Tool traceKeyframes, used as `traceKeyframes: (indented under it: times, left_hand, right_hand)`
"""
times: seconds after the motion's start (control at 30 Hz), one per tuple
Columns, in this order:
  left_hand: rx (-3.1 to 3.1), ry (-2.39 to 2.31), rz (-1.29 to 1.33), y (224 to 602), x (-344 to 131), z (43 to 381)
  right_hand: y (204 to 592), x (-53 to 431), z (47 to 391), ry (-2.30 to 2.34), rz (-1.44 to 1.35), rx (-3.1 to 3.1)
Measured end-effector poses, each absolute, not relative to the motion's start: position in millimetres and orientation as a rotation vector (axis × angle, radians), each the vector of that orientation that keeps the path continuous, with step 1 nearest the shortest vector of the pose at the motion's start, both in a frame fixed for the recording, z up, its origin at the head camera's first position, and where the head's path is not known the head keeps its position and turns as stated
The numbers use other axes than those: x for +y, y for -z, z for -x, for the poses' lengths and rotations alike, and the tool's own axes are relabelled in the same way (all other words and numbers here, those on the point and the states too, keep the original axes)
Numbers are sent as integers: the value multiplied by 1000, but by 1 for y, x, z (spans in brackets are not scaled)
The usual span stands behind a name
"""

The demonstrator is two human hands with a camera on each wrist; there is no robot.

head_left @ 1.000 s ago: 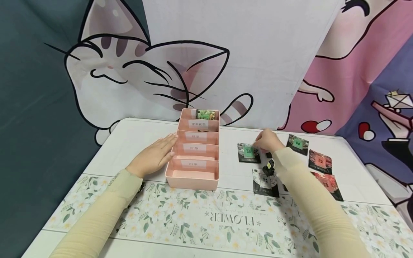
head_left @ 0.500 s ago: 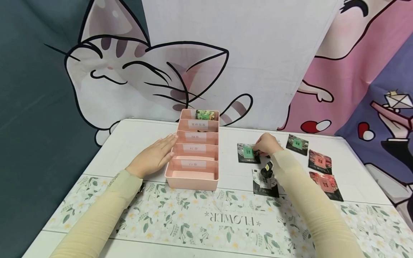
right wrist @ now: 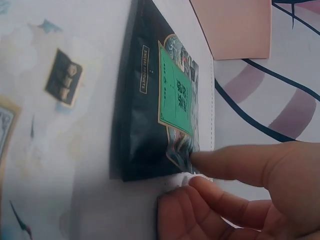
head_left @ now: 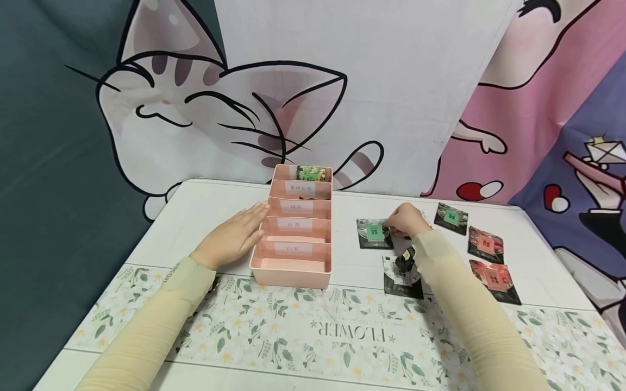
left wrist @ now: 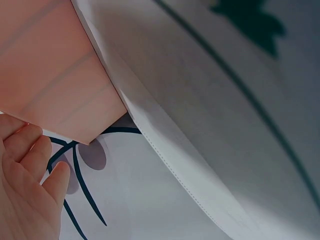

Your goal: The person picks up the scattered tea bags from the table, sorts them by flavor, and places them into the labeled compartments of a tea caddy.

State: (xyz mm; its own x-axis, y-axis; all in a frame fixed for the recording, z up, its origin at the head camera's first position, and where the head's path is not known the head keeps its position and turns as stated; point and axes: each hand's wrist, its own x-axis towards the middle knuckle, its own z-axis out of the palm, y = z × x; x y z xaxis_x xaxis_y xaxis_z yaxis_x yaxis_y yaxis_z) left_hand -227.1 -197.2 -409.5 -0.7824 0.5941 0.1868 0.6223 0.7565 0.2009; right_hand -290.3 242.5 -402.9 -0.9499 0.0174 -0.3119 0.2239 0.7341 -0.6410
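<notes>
My right hand pinches the right edge of a black tea sachet with a green label, which lies near the table's back. In the right wrist view, my thumb presses on the sachet's corner with the fingers beneath, and that end is slightly lifted. My left hand rests with straight fingers against the left side of a pink compartment box. The left wrist view shows those fingertips touching the box wall. A green sachet stands in the box's rearmost compartment; white labels mark the dividers.
Nearer me lies a sachet with a white label, partly covered by a small black object at my right wrist. To the right lie another green-labelled sachet and two red ones, a farther one and a nearer one. A cat-print curtain hangs behind.
My right hand has come slightly down toward me, and the green-labelled sachet has shifted a little left. The left hand and the box have stayed still.
</notes>
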Motion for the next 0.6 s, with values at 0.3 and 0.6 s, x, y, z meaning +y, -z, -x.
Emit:
traceKeyframes:
  times: [0.3, 0.6]
  left_hand:
    - [-2837, 383, 984, 411, -197, 228]
    - [-2839, 387, 986, 411, -198, 228]
  right_hand:
    - [409, 241, 294, 968, -165, 2660]
    - [412, 241, 295, 1061, -188, 2600]
